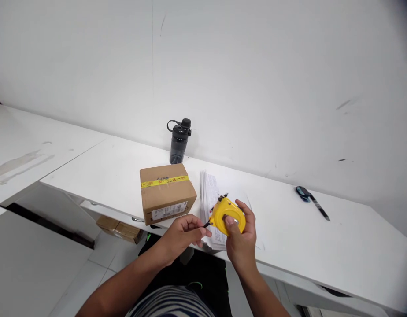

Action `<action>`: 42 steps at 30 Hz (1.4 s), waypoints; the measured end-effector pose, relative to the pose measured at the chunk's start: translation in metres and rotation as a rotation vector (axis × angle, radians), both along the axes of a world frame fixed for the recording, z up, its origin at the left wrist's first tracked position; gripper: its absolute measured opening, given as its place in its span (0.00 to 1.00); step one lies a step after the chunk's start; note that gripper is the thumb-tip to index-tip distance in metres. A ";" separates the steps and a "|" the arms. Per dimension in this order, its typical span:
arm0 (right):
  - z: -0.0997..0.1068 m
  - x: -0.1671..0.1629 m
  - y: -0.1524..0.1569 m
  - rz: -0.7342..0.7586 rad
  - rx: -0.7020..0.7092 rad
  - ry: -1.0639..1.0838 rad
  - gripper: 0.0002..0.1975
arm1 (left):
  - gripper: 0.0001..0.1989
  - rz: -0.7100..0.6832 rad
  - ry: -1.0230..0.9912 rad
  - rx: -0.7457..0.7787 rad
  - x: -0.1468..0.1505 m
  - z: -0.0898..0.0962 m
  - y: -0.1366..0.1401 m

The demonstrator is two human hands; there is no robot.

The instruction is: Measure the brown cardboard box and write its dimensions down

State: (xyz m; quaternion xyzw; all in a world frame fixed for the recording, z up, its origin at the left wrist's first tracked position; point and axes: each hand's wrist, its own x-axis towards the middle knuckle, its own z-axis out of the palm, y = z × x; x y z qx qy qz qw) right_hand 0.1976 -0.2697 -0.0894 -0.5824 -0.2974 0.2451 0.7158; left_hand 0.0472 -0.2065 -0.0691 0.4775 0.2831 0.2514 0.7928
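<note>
Right hand [242,240] gripping tape measure [219,219], taped box [168,196], bottle [179,143] contents unclear

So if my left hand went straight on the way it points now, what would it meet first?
Most likely the yellow tape measure in your right hand: your left hand points toward it, pinching its black strap. Exact depth is hard to judge from one view.

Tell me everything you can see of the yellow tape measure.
The yellow tape measure has a rounded, plastic-looking case with a small pale patch on its face. The right hand grips it, thumb across that face; the left hand pinches a dark strap-like piece at one corner. It appears held above the papers on the white table.
</note>
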 end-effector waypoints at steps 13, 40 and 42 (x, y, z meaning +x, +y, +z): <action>0.000 -0.012 0.007 -0.012 -0.024 -0.063 0.26 | 0.16 0.075 0.066 0.079 -0.005 -0.001 0.006; 0.136 0.069 0.113 0.755 -0.048 -1.220 0.18 | 0.20 0.388 0.496 0.686 -0.122 0.072 0.094; 0.133 0.072 0.128 0.799 -0.149 -1.175 0.18 | 0.20 0.348 0.594 0.715 -0.124 0.063 0.105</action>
